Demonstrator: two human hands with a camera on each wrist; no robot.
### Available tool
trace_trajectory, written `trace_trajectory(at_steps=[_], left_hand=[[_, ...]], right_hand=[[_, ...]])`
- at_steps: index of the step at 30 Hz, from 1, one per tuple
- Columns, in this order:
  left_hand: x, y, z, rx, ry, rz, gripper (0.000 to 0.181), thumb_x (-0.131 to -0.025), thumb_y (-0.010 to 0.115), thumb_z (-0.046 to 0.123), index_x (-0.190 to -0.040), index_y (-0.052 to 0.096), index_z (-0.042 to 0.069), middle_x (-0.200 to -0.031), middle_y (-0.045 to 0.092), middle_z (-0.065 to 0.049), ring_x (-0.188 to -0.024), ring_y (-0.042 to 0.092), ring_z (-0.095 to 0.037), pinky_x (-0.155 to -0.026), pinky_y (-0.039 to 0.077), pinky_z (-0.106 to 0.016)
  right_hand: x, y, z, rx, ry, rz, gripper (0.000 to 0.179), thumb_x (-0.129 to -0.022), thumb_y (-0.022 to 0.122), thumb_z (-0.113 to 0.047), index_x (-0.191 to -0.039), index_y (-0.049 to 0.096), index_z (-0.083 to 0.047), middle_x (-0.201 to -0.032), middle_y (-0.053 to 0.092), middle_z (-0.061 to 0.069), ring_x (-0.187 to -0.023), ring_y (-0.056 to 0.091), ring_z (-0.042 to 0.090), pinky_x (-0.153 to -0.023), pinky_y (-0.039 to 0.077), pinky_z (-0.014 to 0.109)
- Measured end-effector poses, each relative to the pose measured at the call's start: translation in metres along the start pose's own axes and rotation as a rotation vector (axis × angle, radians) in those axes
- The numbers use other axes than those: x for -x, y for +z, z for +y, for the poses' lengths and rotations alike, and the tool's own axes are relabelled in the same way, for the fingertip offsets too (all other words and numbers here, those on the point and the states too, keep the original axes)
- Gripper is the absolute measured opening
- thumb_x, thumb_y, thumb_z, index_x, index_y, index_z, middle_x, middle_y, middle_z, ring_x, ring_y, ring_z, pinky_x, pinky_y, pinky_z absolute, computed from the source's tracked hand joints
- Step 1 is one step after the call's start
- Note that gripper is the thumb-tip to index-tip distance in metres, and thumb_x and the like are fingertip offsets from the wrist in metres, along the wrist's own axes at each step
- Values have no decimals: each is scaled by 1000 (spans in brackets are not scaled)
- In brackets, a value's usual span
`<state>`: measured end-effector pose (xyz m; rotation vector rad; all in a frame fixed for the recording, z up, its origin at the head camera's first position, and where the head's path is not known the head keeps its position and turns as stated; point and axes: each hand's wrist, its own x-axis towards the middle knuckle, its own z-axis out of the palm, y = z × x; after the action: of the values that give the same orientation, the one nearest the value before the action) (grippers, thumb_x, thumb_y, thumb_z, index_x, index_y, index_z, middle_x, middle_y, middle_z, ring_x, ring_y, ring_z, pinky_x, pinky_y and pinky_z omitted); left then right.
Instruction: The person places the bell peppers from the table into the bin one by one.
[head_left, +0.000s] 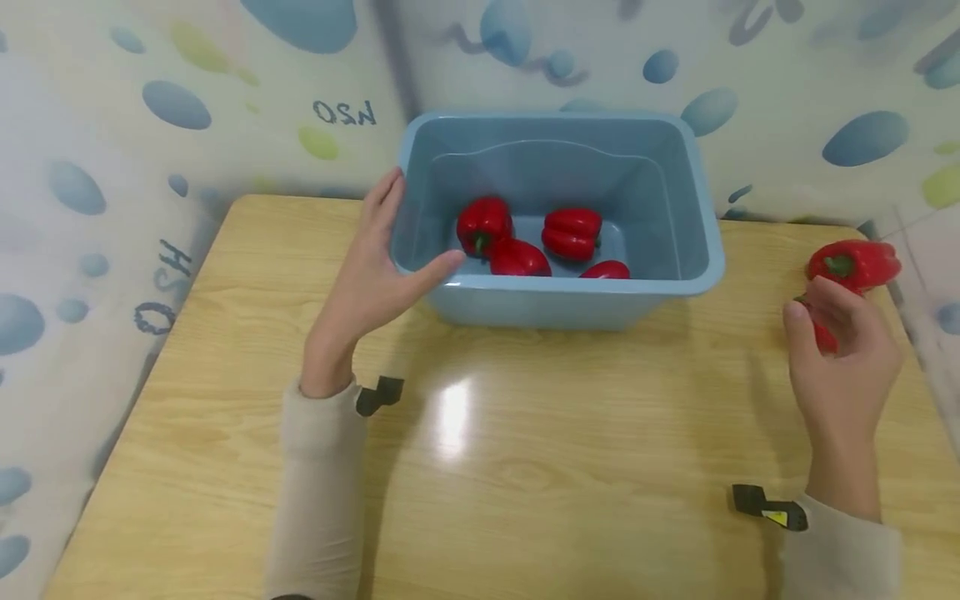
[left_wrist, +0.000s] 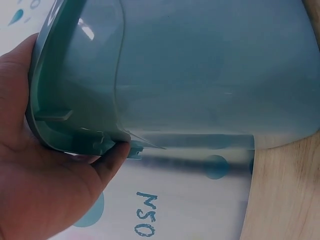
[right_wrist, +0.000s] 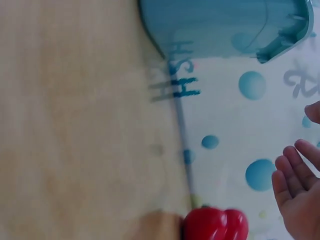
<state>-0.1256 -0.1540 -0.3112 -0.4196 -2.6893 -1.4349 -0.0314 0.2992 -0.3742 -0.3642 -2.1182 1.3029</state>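
Observation:
A light-blue plastic bin (head_left: 525, 304) stands on the table, holding several red bell peppers (head_left: 572, 233). My left hand (head_left: 375, 267) grips its left end, thumb over the front rim; in the left wrist view, fingertips (left_wrist: 117, 155) curl under the lip. At the table's right side, my right hand (head_left: 851, 358) hovers with loosely bent fingers. Beneath it a red bell pepper (head_left: 825, 338) is mostly hidden, and another bell pepper (head_left: 855, 263) lies just beyond. In the right wrist view, the right hand (right_wrist: 302, 195) holds nothing, apart from a bell pepper (right_wrist: 215, 225) at the bottom.
A pale wall covering (head_left: 187, 125) with blue and green spots rises behind the wooden table (head_left: 450, 500) and along its left side. The bin stands at the table's back edge, close to the wall. Small black devices (head_left: 378, 396) are worn at both wrists.

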Motion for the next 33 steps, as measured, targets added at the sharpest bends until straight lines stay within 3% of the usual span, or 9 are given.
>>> trace_trajectory(at_steps=[8,17,26,30,33], left_hand=[[-1,-2,1,-6,-13,-15,103,-89,82,37,-170,19,26,-175,18,14,-159,26,-12,-129,35,-53],[2,-4,2,-11,-37,-21,103,-90,81,41,-170,17,27,-176,14,18,-161,21,-11,-131,32,-54],[3,-4,3,-22,-28,-24,102,-91,79,45,-170,17,28,-176,14,19,-161,22,-10,-130,32,-55],[3,-3,2,-14,-23,-23,101,-91,79,45,-170,18,28,-175,15,19,-160,23,-10,-130,33,-55],[2,-3,1,-7,-20,-19,101,-91,80,44,-170,19,27,-175,16,19,-160,23,-10,-130,33,-54]], right_hand=[[12,-17,22,42,25,101,33,-96,75,-16,-128,75,-9,-109,67,-25,-103,63,-2,-101,51,12],[21,-28,31,150,162,127,32,-102,67,-16,-134,72,-15,-117,65,-24,-113,60,-6,-112,48,16],[23,-35,43,55,256,203,33,-100,69,-13,-133,72,-10,-114,68,-20,-109,61,-2,-103,49,14],[23,-36,46,20,332,211,41,-97,71,-13,-138,68,-12,-124,64,-16,-116,58,1,-108,47,17],[23,-38,47,-3,448,165,53,-95,73,-15,-146,60,-17,-138,58,-13,-127,53,2,-117,41,17]])
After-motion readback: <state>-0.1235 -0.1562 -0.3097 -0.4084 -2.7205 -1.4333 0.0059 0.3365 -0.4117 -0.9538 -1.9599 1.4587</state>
